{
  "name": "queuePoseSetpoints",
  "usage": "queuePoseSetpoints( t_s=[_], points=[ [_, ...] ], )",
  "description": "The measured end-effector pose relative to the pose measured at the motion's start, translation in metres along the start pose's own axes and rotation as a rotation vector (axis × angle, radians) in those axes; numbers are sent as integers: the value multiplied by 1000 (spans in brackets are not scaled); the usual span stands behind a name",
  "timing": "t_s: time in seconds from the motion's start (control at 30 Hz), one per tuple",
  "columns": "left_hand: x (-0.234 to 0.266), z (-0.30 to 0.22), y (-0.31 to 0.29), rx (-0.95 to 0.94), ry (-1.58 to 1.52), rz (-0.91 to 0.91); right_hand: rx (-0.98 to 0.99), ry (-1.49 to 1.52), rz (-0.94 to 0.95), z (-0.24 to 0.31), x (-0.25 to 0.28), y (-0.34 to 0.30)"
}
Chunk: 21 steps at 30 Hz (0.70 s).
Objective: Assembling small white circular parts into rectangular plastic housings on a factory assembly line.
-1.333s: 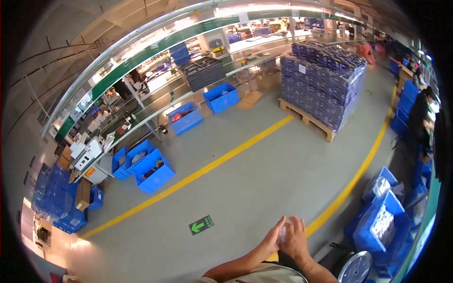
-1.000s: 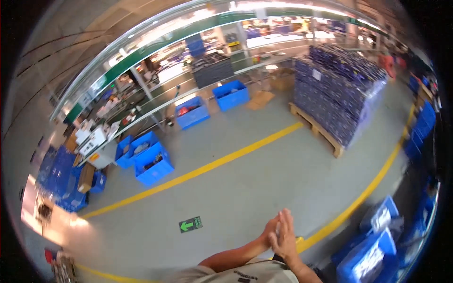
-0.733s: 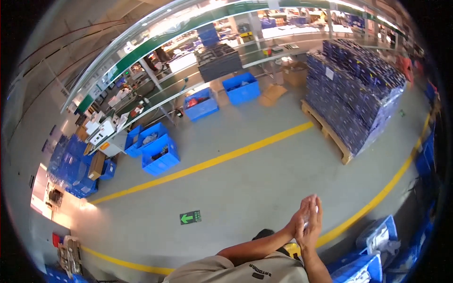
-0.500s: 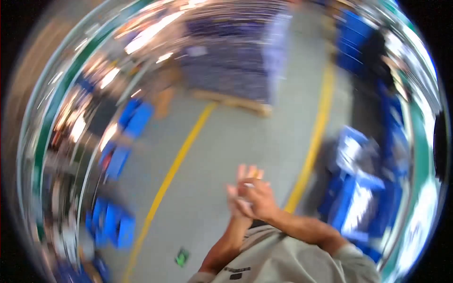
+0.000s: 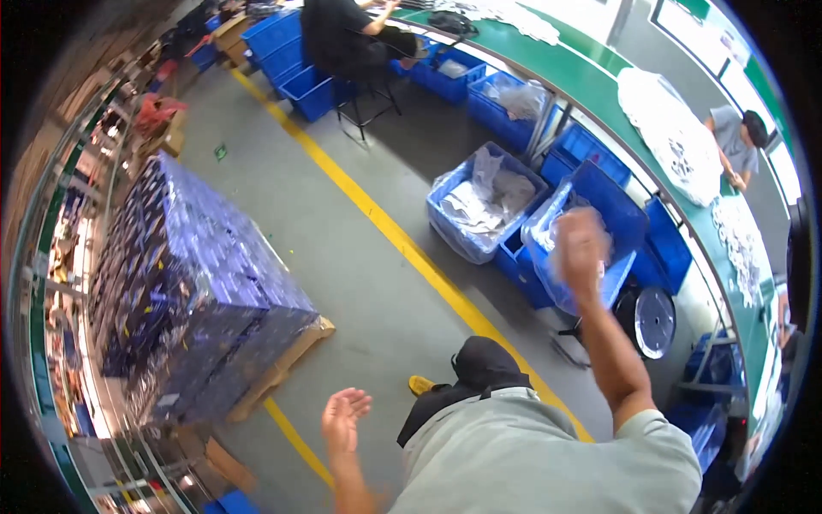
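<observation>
My left hand (image 5: pixel 344 418) hangs in the air over the grey floor, near the wrapped pallet load. Its fingers are stretched out and it holds nothing. My right hand (image 5: pixel 582 248) is raised on the right, in front of a blue bin (image 5: pixel 615 204) lined with clear plastic. Motion smears its fingers, and I cannot tell whether it touches the bin. Just left of it, another plastic-lined blue bin (image 5: pixel 458 233) holds white pieces (image 5: pixel 479 210).
A purple load (image 5: pixel 218 274) wrapped in film stands on a wooden pallet (image 5: pixel 287 367) at left. A yellow floor line (image 5: pixel 377 218) crosses diagonally. Along the right runs a green bench (image 5: pixel 595 90); one person (image 5: pixel 342 38) sits at it, another (image 5: pixel 736 141) beyond. A round-seated stool (image 5: pixel 655 321) stands nearby.
My hands, clasped together before, are now apart: the left low at left, the right raised at right. The view has turned right, bringing the bins and bench nearer.
</observation>
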<state>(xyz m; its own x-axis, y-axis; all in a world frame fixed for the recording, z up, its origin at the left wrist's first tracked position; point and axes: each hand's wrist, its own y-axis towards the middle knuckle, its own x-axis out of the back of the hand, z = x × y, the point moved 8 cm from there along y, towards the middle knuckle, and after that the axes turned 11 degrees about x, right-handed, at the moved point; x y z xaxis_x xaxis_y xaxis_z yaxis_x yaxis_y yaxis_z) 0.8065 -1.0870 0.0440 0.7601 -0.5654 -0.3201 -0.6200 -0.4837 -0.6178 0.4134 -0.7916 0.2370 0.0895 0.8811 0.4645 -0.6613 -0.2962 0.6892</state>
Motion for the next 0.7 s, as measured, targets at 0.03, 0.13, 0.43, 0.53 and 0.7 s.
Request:
queuePoseSetpoints(
  t_s=[0.03, 0.13, 0.43, 0.53, 0.7],
  points=[
    [9, -11, 17, 19, 17, 6, 34, -120, -91, 7, 38, 36],
    [25, -45, 62, 43, 58, -89, 229, 216, -610, 38, 88, 85],
    [-21, -118, 145, -41, 128, -109, -408, -460, 336, -329, -225, -90],
    [33, -112, 134, 9, 295, -274, -611, -221, 690, -288, -249, -149],
    [141, -26, 199, 437, 460, -309, -890, -210, 913, -262, -204, -249]
  ],
)
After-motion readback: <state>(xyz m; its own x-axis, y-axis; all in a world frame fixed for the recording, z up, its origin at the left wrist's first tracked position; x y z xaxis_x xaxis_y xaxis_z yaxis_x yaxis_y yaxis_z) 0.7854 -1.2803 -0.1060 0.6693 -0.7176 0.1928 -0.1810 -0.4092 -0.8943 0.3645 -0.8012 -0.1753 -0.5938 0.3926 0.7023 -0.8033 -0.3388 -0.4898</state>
